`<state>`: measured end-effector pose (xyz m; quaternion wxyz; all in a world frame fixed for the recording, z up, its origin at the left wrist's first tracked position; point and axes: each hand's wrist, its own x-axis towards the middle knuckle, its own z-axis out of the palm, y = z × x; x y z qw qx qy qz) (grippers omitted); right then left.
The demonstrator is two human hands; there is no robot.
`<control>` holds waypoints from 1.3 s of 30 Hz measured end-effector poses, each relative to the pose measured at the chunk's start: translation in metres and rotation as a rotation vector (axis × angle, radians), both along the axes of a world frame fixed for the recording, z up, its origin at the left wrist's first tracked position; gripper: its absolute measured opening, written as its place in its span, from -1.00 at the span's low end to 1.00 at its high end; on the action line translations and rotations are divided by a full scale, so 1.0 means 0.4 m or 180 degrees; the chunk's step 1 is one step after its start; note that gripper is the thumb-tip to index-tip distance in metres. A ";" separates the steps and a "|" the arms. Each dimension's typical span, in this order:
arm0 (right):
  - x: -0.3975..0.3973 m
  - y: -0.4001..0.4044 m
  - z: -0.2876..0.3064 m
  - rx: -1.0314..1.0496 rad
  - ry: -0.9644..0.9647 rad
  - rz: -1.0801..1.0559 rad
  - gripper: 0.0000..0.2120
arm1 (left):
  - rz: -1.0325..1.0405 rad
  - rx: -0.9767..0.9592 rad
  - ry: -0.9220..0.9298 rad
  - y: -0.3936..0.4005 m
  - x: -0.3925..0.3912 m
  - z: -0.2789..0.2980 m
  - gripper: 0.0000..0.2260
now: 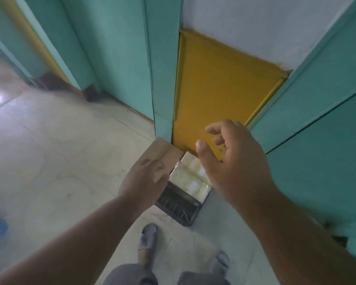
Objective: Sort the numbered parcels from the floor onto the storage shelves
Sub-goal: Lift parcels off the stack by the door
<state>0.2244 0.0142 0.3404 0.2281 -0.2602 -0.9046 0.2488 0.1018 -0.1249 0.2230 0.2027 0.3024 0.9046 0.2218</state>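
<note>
My left hand point(146, 177) is gripping the brown parcel point(162, 153), its long axis pointing to 1 o'clock toward the yellow shelf point(224, 95). My right hand point(234, 161) is hanging spread and empty at the parcel's 3 o'clock.

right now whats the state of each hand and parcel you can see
left hand: grips the brown parcel
right hand: open, fingers loosely spread, holding nothing
brown parcel: held, off the floor, beside the yellow shelf panel
white bubble-wrap parcel: lying on the black crate
</note>
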 end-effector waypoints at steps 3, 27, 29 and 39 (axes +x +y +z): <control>-0.033 0.015 -0.093 -0.0028 -0.0223 -0.0281 -0.78 | -0.0314 -0.0114 -0.0240 0.040 -0.047 -0.105 -0.79; -0.010 0.275 -1.214 -0.1228 -0.2027 -0.1607 -0.49 | 0.0079 -0.0724 -0.1158 0.238 -0.140 -1.045 -0.82; -0.021 0.293 -1.242 -0.1615 -0.2078 -0.1704 -0.48 | 0.0089 -0.0721 -0.1267 0.241 -0.138 -1.038 -0.92; 0.011 0.229 -1.007 -0.1308 -0.1274 -0.1848 -0.53 | 0.0793 -0.0299 -0.2075 0.162 -0.078 -0.802 -0.88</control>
